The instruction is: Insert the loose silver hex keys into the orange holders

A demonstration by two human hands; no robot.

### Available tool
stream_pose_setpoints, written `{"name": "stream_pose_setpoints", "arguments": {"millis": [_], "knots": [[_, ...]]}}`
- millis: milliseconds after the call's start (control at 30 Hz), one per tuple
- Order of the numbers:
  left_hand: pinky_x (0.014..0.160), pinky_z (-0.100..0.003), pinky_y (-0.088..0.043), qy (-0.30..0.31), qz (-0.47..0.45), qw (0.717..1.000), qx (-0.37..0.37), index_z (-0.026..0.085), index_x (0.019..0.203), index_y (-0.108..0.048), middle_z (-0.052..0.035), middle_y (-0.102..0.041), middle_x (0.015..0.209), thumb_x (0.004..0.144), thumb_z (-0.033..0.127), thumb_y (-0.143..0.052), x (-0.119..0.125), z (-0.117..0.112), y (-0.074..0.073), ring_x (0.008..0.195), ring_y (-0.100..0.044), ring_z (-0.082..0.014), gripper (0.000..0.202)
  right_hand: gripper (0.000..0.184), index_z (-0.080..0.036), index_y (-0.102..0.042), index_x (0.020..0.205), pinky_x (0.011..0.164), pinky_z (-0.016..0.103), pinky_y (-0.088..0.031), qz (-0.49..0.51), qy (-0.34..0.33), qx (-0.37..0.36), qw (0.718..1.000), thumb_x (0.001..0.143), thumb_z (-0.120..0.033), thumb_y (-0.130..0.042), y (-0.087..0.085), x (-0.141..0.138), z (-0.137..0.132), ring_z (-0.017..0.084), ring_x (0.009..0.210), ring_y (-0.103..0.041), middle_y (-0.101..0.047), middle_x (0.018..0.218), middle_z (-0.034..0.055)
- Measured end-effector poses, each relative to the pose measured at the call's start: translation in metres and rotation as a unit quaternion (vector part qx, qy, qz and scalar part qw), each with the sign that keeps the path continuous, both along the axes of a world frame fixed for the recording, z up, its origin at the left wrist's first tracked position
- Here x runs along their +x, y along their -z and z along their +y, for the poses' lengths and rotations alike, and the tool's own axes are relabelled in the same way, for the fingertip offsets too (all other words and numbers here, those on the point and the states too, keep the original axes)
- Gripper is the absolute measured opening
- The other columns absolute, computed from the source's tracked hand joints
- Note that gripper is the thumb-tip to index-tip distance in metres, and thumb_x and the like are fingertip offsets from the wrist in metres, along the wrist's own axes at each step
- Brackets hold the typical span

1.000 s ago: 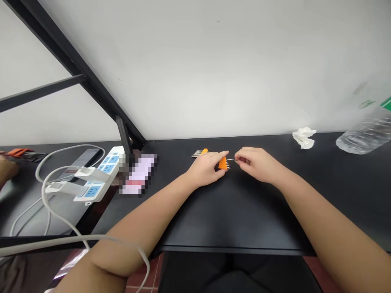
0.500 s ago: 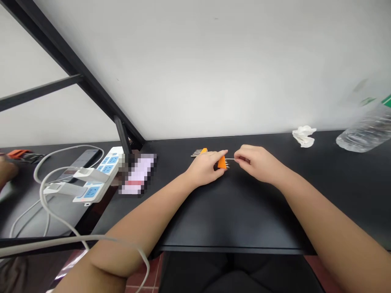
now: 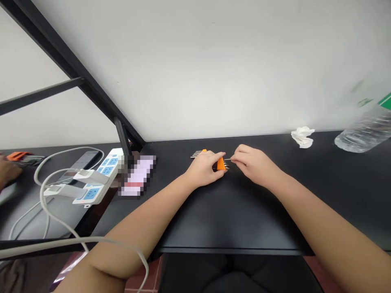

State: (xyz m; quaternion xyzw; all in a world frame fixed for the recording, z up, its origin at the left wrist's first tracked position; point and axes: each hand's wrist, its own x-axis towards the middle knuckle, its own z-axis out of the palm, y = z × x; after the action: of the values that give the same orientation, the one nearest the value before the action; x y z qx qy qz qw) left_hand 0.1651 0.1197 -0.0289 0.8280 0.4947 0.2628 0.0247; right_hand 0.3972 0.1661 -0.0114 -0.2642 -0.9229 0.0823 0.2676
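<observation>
Left hand grips an orange holder of thin metal rods on the black counter, just off the view's center toward four o'clock. At the holder's three o'clock end, the right hand pinches one rod between thumb and fingers. Crumpled tissue lies at two o'clock from the right hand; a white power strip sits at nine o'clock from the left.

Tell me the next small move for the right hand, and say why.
Probably ease the thin metal rod a little further toward the orange holder: the right hand pinches the rod, the left hand grips the holder, and the gap between right hand and holder looks shorter than half a second ago.
</observation>
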Motion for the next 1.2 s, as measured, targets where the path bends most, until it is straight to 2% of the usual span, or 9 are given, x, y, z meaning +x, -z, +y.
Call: {"name": "stream_pose_setpoints", "arguments": {"millis": [133,333,467,667,833,900,1033,1100,1200], "knots": [[0.090,-0.040,-0.055,0.001,-0.002,1.000,0.007,0.020,0.133,-0.061,-0.0047,-0.072,0.093,0.085,0.036,-0.071,-0.001,0.000,-0.001,0.088,-0.068,-0.0217,0.052,0.027,-0.018,-0.071,0.096,0.072,0.029,-0.048,0.010,0.001,-0.017,1.000,0.103,-0.022,-0.045,-0.001,0.000,-0.002,0.015,0.080,-0.059,-0.063,0.099,0.0083],[0.092,-0.042,-0.054,-0.005,0.030,1.000,0.009,0.020,0.132,-0.061,-0.0067,-0.073,0.098,0.082,0.035,-0.072,0.000,-0.004,-0.004,0.095,-0.069,-0.0242,0.053,0.029,-0.019,-0.072,0.095,0.070,0.029,-0.048,-0.022,0.030,0.003,0.999,0.102,-0.019,-0.044,-0.004,-0.001,-0.008,0.015,0.077,-0.061,-0.064,0.101,0.0087],[0.094,-0.042,-0.051,0.003,0.038,0.999,0.010,0.021,0.130,-0.061,-0.0064,-0.073,0.099,0.082,0.033,-0.069,0.004,-0.006,-0.009,0.098,-0.069,-0.0249,0.050,0.026,-0.019,-0.069,0.094,0.073,0.029,-0.048,-0.020,0.010,-0.017,1.000,0.100,-0.017,-0.044,-0.005,-0.007,-0.012,0.015,0.080,-0.061,-0.063,0.101,0.0074],[0.093,-0.039,-0.048,0.036,0.037,0.999,0.015,0.021,0.117,-0.063,-0.0038,-0.070,0.089,0.084,0.029,-0.064,0.010,-0.011,-0.017,0.092,-0.067,-0.0221,0.034,0.008,-0.020,-0.056,0.093,0.072,0.028,-0.049,0.113,-0.002,-0.156,0.981,0.091,-0.015,-0.050,0.000,-0.018,-0.014,0.015,0.080,-0.058,-0.060,0.096,0.0046],[0.100,-0.041,-0.047,0.060,0.032,0.997,0.032,0.019,0.123,-0.059,-0.0057,-0.070,0.095,0.088,0.029,-0.062,0.010,-0.009,-0.015,0.095,-0.067,-0.0222,0.036,0.012,-0.022,-0.047,0.094,0.069,0.028,-0.049,0.159,0.000,-0.269,0.950,0.085,-0.014,-0.049,0.003,-0.021,-0.012,0.015,0.075,-0.057,-0.059,0.088,0.0014],[0.102,-0.042,-0.046,0.058,0.035,0.997,0.030,0.018,0.129,-0.058,-0.0066,-0.071,0.098,0.090,0.031,-0.062,0.009,-0.008,-0.014,0.096,-0.067,-0.0226,0.041,0.013,-0.022,-0.047,0.094,0.068,0.027,-0.048,0.133,0.011,-0.255,0.958,0.084,-0.014,-0.049,-0.001,-0.016,-0.009,0.014,0.073,-0.056,-0.059,0.085,0.0007],[0.099,-0.042,-0.047,0.027,0.036,0.999,0.010,0.018,0.141,-0.052,-0.0067,-0.072,0.101,0.091,0.032,-0.064,0.007,-0.006,-0.010,0.095,-0.069,-0.0231,0.053,0.008,-0.020,-0.057,0.088,0.072,0.029,-0.044,-0.041,0.085,-0.122,0.988,0.082,-0.015,-0.055,-0.011,0.010,0.008,0.015,0.076,-0.055,-0.061,0.094,0.0042],[0.096,-0.040,-0.048,0.011,0.034,0.999,-0.002,0.022,0.147,-0.047,-0.0042,-0.073,0.099,0.091,0.029,-0.064,0.006,-0.005,-0.009,0.092,-0.069,-0.0219,0.059,0.004,-0.019,-0.061,0.083,0.067,0.028,-0.042,-0.142,0.128,-0.121,0.974,0.083,-0.019,-0.057,-0.013,0.024,0.018,0.015,0.073,-0.055,-0.061,0.094,0.0054],[0.093,-0.038,-0.048,0.005,0.022,1.000,-0.007,0.027,0.144,-0.050,-0.0018,-0.074,0.100,0.091,0.026,-0.064,0.006,-0.005,-0.009,0.090,-0.070,-0.0202,0.054,0.006,-0.020,-0.067,0.085,0.062,0.027,-0.040,-0.230,0.138,-0.161,0.950,0.083,-0.021,-0.061,-0.010,0.035,0.029,0.015,0.071,-0.056,-0.063,0.098,0.0056]]}}
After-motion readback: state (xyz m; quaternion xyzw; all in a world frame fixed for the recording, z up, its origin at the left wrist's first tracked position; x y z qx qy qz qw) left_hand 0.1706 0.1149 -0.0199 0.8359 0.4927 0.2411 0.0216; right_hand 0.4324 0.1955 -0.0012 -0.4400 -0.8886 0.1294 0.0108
